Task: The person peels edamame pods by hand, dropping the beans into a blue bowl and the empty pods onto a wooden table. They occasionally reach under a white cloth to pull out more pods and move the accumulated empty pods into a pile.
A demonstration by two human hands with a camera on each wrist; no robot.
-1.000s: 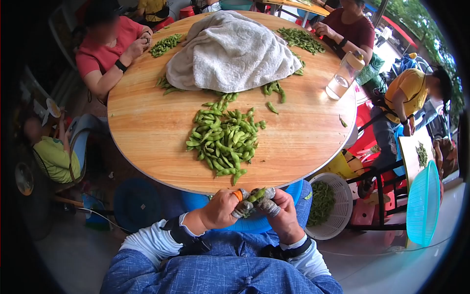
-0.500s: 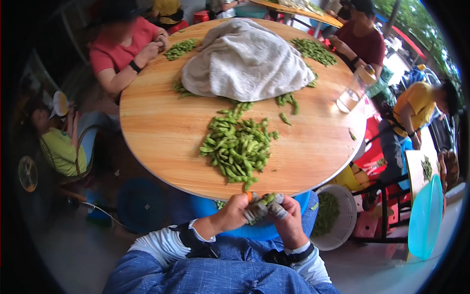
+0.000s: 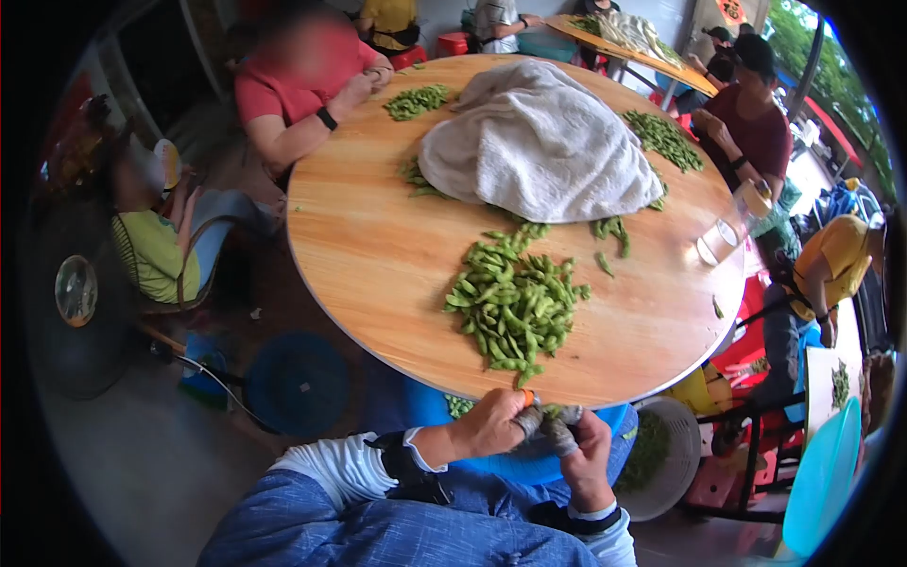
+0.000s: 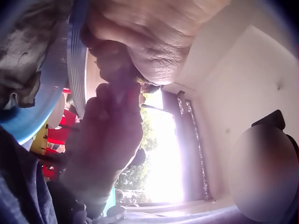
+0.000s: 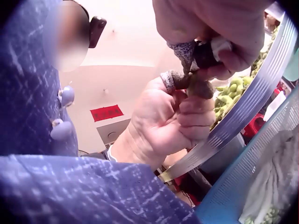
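Observation:
Close together at the near edge of the round table, my hands work on a green edamame pod (image 3: 553,413) in the head view. My left hand (image 3: 489,425) pinches the pod between thumb and forefinger, which are wrapped in grey tape-like covers, with an orange band nearby. From the other side, my right hand (image 3: 590,461) pinches it with similarly covered fingertips; those fingers hide most of the pod. A blue basin (image 3: 520,467) sits below, with shelled beans (image 3: 460,406) showing inside. Beyond the hands, a heap of edamame pods (image 3: 515,307) lies on the wooden table (image 3: 378,293).
A white cloth (image 3: 539,142) covers a mound mid-table. The clear bottle (image 3: 720,241) stands at the right edge. On the floor at right is a white basket (image 3: 682,472) of pods; a dark blue tub (image 3: 296,383) is at left. Several people sit around.
The head view has turned left, so the table and hands appear further right and lower. Both hands keep hold of the pod, which shows less between the fingers now.

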